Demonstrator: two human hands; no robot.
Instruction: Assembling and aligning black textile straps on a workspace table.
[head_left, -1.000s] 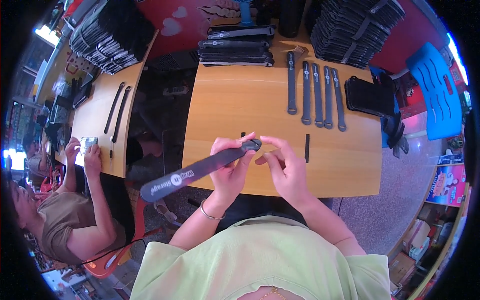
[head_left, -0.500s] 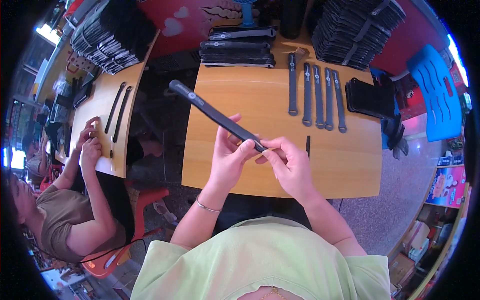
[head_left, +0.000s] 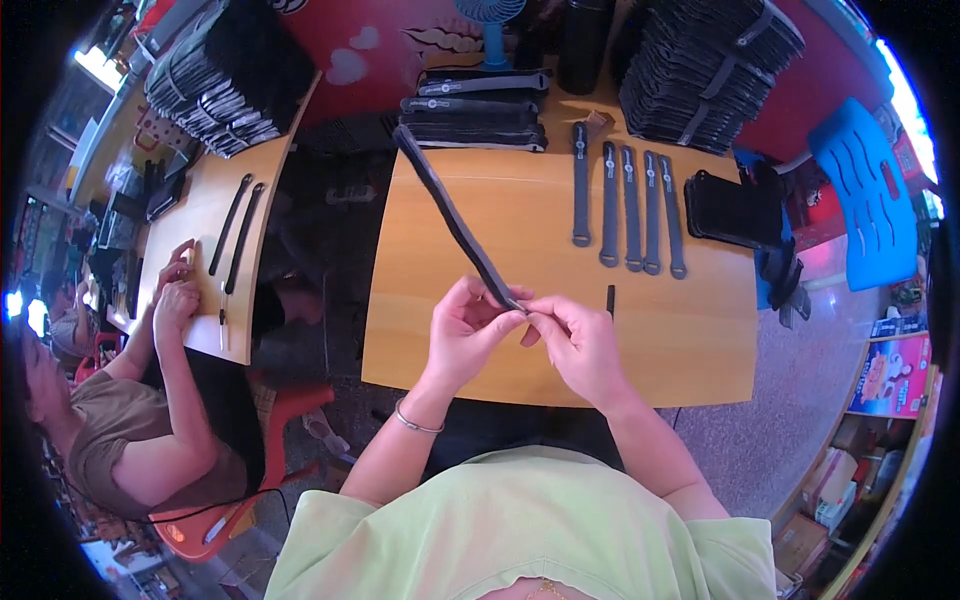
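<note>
Since half a second ago, your strap (head_left: 455,215) has swung from pointing toward ten o'clock to pointing nearer eleven o'clock, its far end now over the table's (head_left: 520,350) back edge. Your left hand (head_left: 465,330) and right hand (head_left: 578,345) both pinch the strap's near end, fingertips meeting above the table. You seem to be working that end, perhaps threading it. Next likely calls for a steady pinch. Four finished straps (head_left: 628,205) lie at one o'clock; a small black piece (head_left: 610,300) sits just right of your hands.

5 straps (head_left: 628,205) lie on the table (head_left: 500,340), behind both hands.
</note>
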